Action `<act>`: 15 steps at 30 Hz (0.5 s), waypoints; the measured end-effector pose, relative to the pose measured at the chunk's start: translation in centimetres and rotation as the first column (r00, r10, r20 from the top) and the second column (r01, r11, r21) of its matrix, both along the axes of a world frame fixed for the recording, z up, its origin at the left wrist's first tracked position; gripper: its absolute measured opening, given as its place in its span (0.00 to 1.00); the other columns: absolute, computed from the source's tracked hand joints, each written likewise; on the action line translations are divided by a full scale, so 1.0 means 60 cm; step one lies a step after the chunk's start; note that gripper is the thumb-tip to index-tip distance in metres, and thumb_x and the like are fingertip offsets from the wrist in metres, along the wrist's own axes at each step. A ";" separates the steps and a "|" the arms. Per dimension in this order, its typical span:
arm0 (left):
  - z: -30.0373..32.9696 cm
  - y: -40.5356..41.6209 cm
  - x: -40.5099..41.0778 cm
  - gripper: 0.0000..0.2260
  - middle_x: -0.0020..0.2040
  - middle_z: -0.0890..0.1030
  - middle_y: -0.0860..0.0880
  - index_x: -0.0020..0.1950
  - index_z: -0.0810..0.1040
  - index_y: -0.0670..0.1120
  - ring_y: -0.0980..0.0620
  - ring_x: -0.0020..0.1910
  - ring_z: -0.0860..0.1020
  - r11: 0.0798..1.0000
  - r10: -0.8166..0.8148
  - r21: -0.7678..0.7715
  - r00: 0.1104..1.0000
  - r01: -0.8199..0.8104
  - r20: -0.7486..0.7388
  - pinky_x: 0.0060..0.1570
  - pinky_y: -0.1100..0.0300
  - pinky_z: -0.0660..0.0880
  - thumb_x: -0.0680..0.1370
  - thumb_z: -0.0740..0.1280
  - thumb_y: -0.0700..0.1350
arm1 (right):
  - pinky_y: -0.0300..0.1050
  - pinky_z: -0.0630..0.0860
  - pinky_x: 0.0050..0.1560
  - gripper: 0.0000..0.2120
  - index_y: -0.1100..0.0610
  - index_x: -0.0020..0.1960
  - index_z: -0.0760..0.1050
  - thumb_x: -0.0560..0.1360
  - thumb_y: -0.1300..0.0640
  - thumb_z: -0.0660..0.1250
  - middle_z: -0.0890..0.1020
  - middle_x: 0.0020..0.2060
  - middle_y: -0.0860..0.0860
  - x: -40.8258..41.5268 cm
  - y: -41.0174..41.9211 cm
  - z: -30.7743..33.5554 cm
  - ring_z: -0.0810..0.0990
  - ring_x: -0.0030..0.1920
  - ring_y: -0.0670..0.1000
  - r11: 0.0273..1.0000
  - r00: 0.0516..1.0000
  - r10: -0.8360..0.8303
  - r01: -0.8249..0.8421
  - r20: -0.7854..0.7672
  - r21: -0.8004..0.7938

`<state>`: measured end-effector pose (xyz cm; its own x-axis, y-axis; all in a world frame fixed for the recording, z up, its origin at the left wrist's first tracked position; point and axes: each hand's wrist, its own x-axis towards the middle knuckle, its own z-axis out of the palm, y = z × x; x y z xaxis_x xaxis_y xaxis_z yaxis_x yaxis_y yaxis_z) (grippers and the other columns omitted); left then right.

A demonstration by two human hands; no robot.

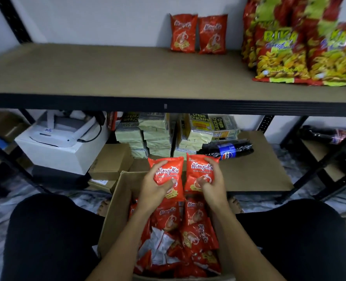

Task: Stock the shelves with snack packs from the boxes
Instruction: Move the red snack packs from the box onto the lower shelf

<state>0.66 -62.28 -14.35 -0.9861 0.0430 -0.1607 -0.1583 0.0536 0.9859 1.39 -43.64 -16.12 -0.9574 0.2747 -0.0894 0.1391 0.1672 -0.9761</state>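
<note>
Two red packs [183, 33] on shelf [87, 74], two held, one cardboard box [115, 209], one cola bottle [227, 151]

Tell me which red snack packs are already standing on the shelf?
The two small red packs standing side by side at the back of the upper shelf. The other red packs are in hands or in the box.

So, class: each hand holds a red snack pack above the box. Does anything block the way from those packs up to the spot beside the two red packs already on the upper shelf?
Nothing visible blocks it. The left hand and right hand hold their packs below the shelf's front edge, so they must come round that edge. The board left of the two shelved packs is bare.
</note>
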 end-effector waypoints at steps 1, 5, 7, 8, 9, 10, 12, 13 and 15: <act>0.028 0.002 -0.005 0.25 0.57 0.79 0.51 0.64 0.75 0.59 0.51 0.50 0.82 1.000 -0.014 0.004 0.999 0.014 -0.033 0.40 0.59 0.81 0.72 0.75 0.40 | 0.58 0.81 0.51 0.31 0.34 0.64 0.69 0.72 0.64 0.68 0.72 0.62 0.48 -0.004 0.005 0.027 0.78 0.59 0.54 1.000 0.999 0.002 -0.002 -0.040 -0.005; 0.133 0.013 -0.020 0.24 0.59 0.78 0.51 0.64 0.75 0.60 0.53 0.53 0.81 0.999 -0.034 -0.021 0.975 0.030 -0.219 0.42 0.62 0.80 0.72 0.75 0.42 | 0.58 0.81 0.53 0.31 0.37 0.65 0.69 0.71 0.65 0.70 0.72 0.65 0.50 -0.002 0.019 0.135 0.77 0.61 0.53 1.000 0.969 -0.015 0.020 -0.247 0.020; 0.192 0.021 -0.028 0.23 0.58 0.79 0.52 0.63 0.75 0.59 0.57 0.51 0.81 0.999 -0.047 -0.030 0.946 0.039 -0.322 0.42 0.64 0.79 0.72 0.75 0.41 | 0.58 0.79 0.56 0.30 0.39 0.67 0.68 0.71 0.62 0.68 0.73 0.64 0.50 -0.003 0.026 0.195 0.77 0.61 0.52 0.997 0.932 -0.010 0.037 -0.361 0.068; 0.225 0.025 -0.033 0.23 0.57 0.79 0.53 0.63 0.75 0.58 0.58 0.51 0.81 0.999 -0.050 -0.031 0.926 0.042 -0.373 0.42 0.64 0.80 0.72 0.75 0.40 | 0.58 0.78 0.57 0.29 0.39 0.67 0.68 0.70 0.60 0.67 0.73 0.64 0.50 -0.008 0.030 0.226 0.77 0.61 0.51 0.994 0.915 -0.011 0.053 -0.402 0.093; 0.258 0.029 -0.041 0.23 0.56 0.79 0.54 0.63 0.75 0.58 0.59 0.50 0.81 0.999 -0.049 -0.029 0.908 0.041 -0.416 0.42 0.63 0.80 0.72 0.75 0.40 | 0.58 0.78 0.58 0.30 0.39 0.68 0.67 0.70 0.59 0.67 0.72 0.64 0.50 -0.017 0.034 0.257 0.76 0.61 0.51 0.991 0.899 -0.013 0.069 -0.437 0.114; 0.288 0.034 -0.053 0.23 0.55 0.79 0.55 0.63 0.75 0.58 0.59 0.49 0.81 0.999 -0.048 -0.020 0.890 0.043 -0.454 0.42 0.63 0.80 0.72 0.75 0.40 | 0.56 0.77 0.59 0.30 0.38 0.68 0.66 0.70 0.59 0.67 0.72 0.64 0.49 -0.030 0.038 0.286 0.76 0.61 0.50 0.987 0.881 -0.018 0.091 -0.472 0.132; 0.338 0.045 -0.085 0.23 0.54 0.79 0.56 0.63 0.75 0.58 0.59 0.48 0.81 0.999 -0.042 0.002 0.854 0.051 -0.519 0.42 0.63 0.80 0.72 0.75 0.40 | 0.50 0.76 0.61 0.31 0.39 0.70 0.65 0.72 0.60 0.68 0.70 0.63 0.48 -0.062 0.045 0.338 0.74 0.61 0.46 0.974 0.844 -0.027 0.142 -0.536 0.174; 0.357 0.052 -0.105 0.23 0.54 0.79 0.56 0.62 0.75 0.57 0.59 0.48 0.81 0.999 -0.029 0.009 0.832 0.041 -0.553 0.43 0.62 0.80 0.72 0.75 0.39 | 0.45 0.75 0.60 0.31 0.41 0.71 0.65 0.73 0.61 0.68 0.69 0.63 0.48 -0.080 0.047 0.359 0.73 0.60 0.44 0.964 0.832 -0.027 0.168 -0.554 0.204; 0.382 0.063 -0.148 0.24 0.55 0.79 0.54 0.63 0.74 0.55 0.58 0.49 0.81 1.000 0.000 0.003 0.792 0.002 -0.610 0.46 0.61 0.80 0.71 0.75 0.39 | 0.35 0.72 0.56 0.32 0.42 0.72 0.64 0.73 0.62 0.69 0.68 0.61 0.49 -0.121 0.051 0.386 0.71 0.56 0.42 0.943 0.843 -0.019 0.195 -0.538 0.271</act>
